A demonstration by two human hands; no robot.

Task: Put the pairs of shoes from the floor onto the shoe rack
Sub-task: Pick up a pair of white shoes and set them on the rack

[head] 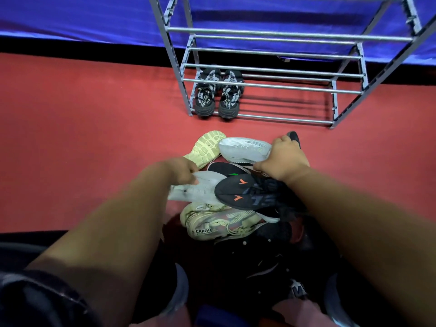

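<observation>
One pair racked; shoe pile (224, 223) remains.
Black-grey sneakers (218, 95) on shoe rack (271, 86) at 12; left hand (186, 169) pinches near white sneaker (195, 192), right hand (283, 159) grips far white sneaker (245, 149).

Seen from a head-worn camera, the person's left forearm (113, 223) and right forearm (354, 220) are bare from elbow to wrist, as are the left hand (181, 169) and right hand (283, 159). A dark left sleeve (35, 300), blurred in the lower left corner, ends near the elbow. Faint pale streaks cross its fabric. The right upper arm falls outside the view.
</observation>
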